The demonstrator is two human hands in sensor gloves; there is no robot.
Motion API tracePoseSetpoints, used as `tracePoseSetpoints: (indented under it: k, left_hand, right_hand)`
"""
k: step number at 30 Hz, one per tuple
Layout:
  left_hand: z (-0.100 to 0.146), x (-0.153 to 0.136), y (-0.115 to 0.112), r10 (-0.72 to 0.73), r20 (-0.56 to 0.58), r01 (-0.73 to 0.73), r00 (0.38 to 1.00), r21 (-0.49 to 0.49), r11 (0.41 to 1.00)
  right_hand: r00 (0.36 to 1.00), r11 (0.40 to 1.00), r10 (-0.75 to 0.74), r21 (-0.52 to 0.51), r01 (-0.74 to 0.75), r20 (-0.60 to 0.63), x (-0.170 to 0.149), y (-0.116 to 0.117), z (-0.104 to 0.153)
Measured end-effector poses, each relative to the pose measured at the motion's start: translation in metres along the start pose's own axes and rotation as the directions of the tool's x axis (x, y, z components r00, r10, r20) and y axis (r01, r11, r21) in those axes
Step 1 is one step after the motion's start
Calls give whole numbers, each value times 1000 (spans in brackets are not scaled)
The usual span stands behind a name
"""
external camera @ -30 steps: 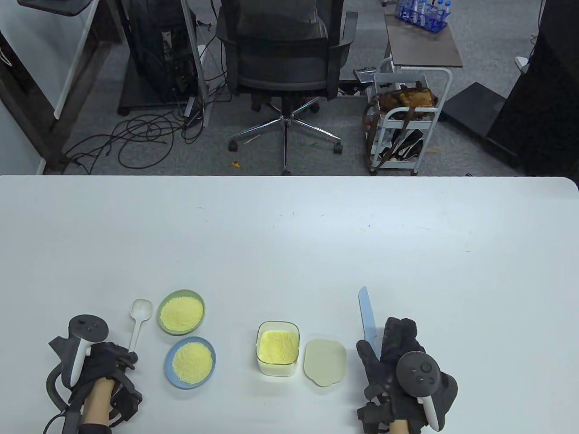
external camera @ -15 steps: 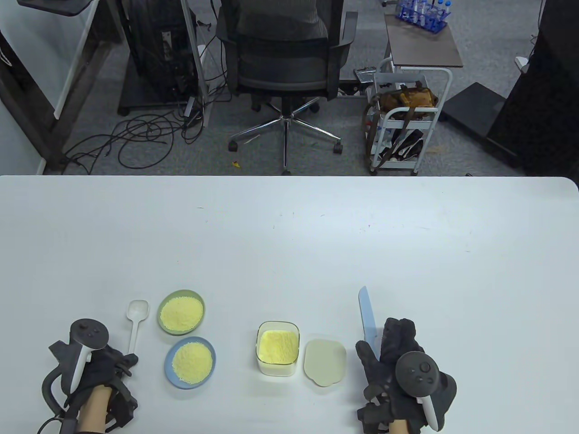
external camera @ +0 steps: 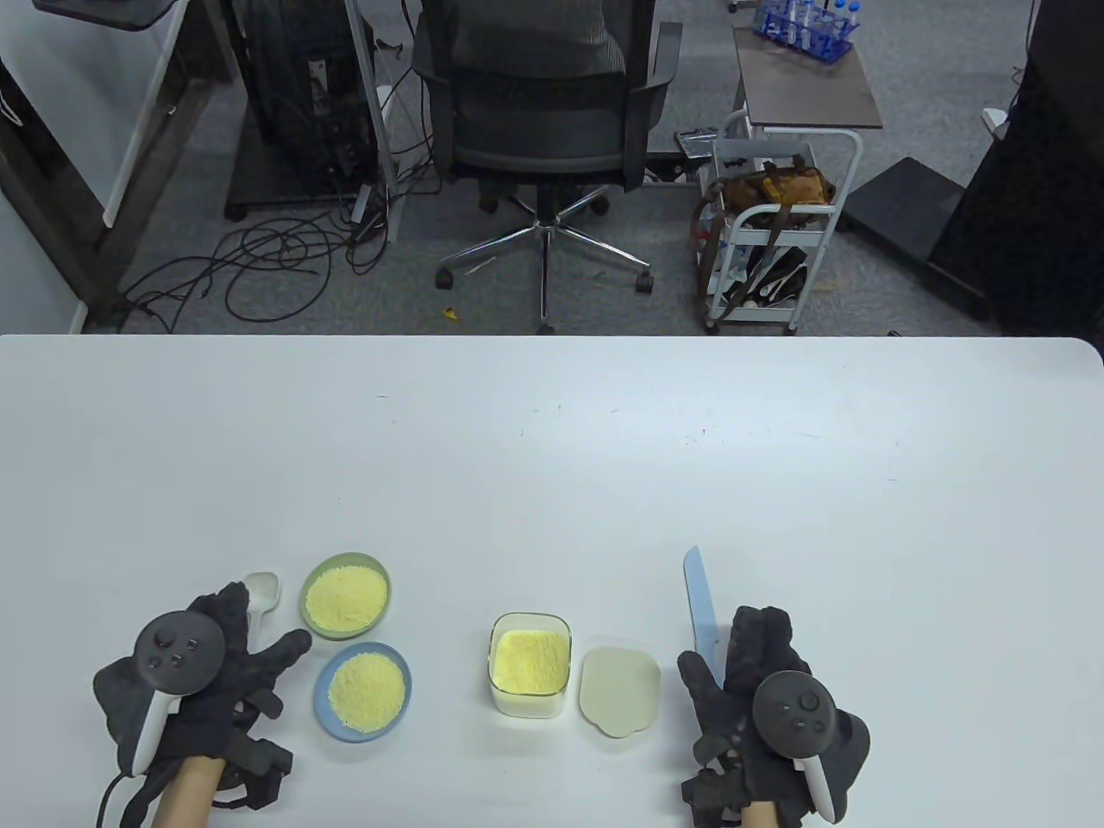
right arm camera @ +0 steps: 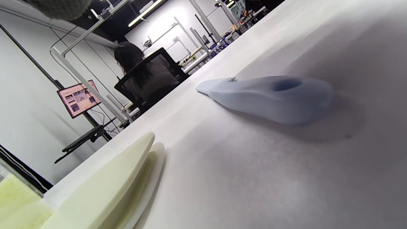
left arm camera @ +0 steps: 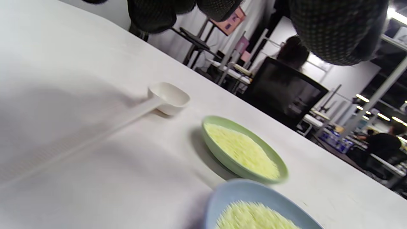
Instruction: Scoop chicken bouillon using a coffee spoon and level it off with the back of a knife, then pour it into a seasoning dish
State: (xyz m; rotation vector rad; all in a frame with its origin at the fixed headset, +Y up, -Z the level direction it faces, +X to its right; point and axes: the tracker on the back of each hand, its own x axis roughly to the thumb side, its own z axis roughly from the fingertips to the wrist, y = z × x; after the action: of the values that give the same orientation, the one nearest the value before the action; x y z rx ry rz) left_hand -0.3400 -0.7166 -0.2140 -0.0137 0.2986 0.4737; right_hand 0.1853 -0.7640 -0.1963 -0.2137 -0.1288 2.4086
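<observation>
A white coffee spoon (external camera: 263, 592) lies on the table left of the green dish (external camera: 345, 597). My left hand (external camera: 252, 634) is spread above its handle, fingers straight; in the left wrist view the spoon (left arm camera: 168, 98) lies free on the table below the fingertips (left arm camera: 334, 28). A clear container of yellow bouillon (external camera: 530, 662) stands at the middle front. The pale blue knife (external camera: 697, 604) lies with its blade pointing away. My right hand (external camera: 729, 642) rests flat beside and over its handle, and the handle (right arm camera: 273, 95) lies ungripped on the table.
Green dish and blue dish (external camera: 362, 690) both hold yellow granules, close to my left hand. The container's cream lid (external camera: 619, 690) lies between the container and my right hand. The white table (external camera: 552, 448) stretches away behind them.
My left hand has moved forward and spread open over the spoon handle, where before it sat curled at the handle's end. The spoon shifted slightly left. The right hand and knife are unchanged.
</observation>
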Motion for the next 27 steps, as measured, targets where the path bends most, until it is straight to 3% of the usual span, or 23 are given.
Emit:
tracePoseSetpoints:
  k: [6,11,16,21,25,27]
  left_hand:
    - [9,14,-22,-59,166,56,984,24,998]
    - [10,12,-37,-38,220,36,975,13,999]
    - [5,9,-31,64,216,-68,974,10,998]
    - [3,7,-31,73,209,-77,975,11,997]
    - [2,8,-31,68,207,-72,976,12,997]
    - [2,8,-30,77,204,-79,976,4,997]
  right_hand:
    - [994,989,73,120,-83,83,7,10,-2]
    - [958,946,197,215,-242,209,27,21,0]
    - [915,859,278,351,-373,292,49,42,-5]
    - [848,708,404,470,-527,343,63,67,-14]
    - [834,654,436,518,-551,338,64,77,-19]
    - [850,662,416,533,-526,323,63,78,-20]
